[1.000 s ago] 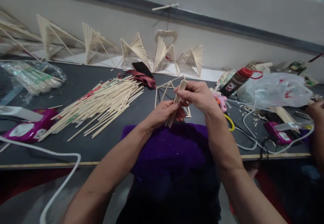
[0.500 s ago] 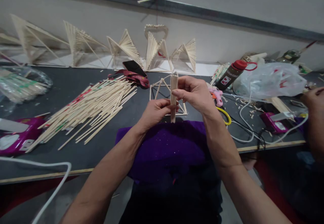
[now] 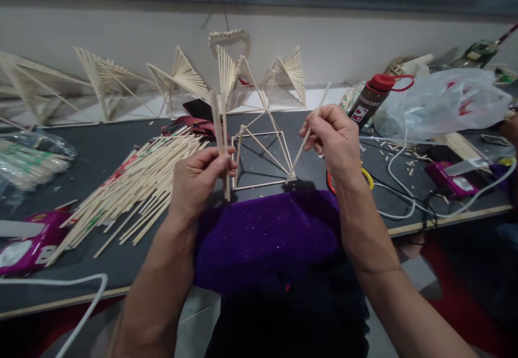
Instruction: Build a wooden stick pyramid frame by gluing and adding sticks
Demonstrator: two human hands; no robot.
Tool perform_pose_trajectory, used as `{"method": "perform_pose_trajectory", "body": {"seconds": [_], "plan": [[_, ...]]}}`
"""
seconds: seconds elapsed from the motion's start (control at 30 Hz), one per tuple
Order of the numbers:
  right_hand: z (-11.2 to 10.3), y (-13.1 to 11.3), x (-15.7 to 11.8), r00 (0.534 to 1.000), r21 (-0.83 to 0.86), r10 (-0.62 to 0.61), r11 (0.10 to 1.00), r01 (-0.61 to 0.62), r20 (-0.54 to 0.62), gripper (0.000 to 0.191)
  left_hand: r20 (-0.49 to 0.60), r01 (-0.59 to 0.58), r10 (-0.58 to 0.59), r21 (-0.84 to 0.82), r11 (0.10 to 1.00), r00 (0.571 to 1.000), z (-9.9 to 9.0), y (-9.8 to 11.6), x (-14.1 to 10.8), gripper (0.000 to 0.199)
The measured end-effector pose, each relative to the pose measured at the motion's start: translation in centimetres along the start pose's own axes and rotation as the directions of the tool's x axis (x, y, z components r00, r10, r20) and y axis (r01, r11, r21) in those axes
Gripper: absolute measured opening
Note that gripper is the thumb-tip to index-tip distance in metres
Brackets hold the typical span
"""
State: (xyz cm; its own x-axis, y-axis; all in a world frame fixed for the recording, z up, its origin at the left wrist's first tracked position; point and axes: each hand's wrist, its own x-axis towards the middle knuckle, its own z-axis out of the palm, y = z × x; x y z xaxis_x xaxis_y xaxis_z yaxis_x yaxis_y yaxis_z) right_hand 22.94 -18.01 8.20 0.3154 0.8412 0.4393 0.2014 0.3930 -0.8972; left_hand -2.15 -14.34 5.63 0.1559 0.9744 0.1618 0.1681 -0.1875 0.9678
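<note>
Nearest the body, purple cloth (image 3: 267,239) flecked with pale specks spreads between the forearms, its far edge lapping onto the dark table (image 3: 97,147). Over it the two hands are well apart. The left hand (image 3: 202,177) is clamped round a bundle (image 3: 219,126) of thin wooden sticks, nearly upright and a little splayed at the top. The right hand (image 3: 332,131) pinches a single stick (image 3: 322,100) between thumb and fingers; it slants, its upper end leaning right, its lower end close to the near right corner of the frame (image 3: 259,185) — whether the two touch, I cannot tell from this angle.

The frame, made of sticks, sits on the table between the hands, just past the cloth, with slanting struts above its base. A yellow loop (image 3: 368,179) shows beside the right wrist. Left of the left hand lies a wide pile (image 3: 137,180) of loose sticks, with a magenta device (image 3: 36,239) at its near end and a packet (image 3: 36,158) of sticks beyond that device. To the right are a second device (image 3: 452,180), scattered offcuts (image 3: 408,155), a dark bottle (image 3: 368,101) with a red cap, and a clear bag (image 3: 449,104).

Farther back, a strap (image 3: 202,126) lies beyond the pile. Fan-shaped stick models (image 3: 188,77) line the foot of the wall (image 3: 343,34) — and above them hangs a pale ring (image 3: 243,39).
</note>
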Motion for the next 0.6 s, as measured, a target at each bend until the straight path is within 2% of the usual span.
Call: {"method": "perform_pose_trajectory", "body": {"seconds": [0.1,0.2,0.37,0.5,0.6], "plan": [[-1.0,1.4,0.3,0.998,-0.074,0.068,0.995,-0.068,-0.011,0.012,-0.036,0.117,-0.112,0.218,0.969,0.993,-3.2,-1.5,0.5,0.025],[-1.4,4.1,0.6,0.979,-0.176,0.205,0.964,-0.201,0.006,0.003,-0.018,0.126,-0.134,0.478,0.869,0.991,-4.9,-3.6,0.5,0.034],[-1.3,8.7,1.1,0.919,-0.476,0.395,0.81,-0.342,0.011,0.007,-0.004,0.066,-0.101,0.782,0.619,0.995,-4.4,-5.4,0.6,0.053],[-0.9,10.4,1.4,0.878,-0.592,0.479,0.704,-0.393,-0.014,0.011,-0.013,0.066,-0.122,0.898,0.436,0.992,-3.6,-5.1,0.7,0.054],[-0.6,11.2,1.6,0.873,-0.649,0.486,0.656,-0.386,-0.028,0.013,-0.042,0.056,-0.05,0.947,0.318,0.998,-3.3,-4.3,0.3,0.048]]}}
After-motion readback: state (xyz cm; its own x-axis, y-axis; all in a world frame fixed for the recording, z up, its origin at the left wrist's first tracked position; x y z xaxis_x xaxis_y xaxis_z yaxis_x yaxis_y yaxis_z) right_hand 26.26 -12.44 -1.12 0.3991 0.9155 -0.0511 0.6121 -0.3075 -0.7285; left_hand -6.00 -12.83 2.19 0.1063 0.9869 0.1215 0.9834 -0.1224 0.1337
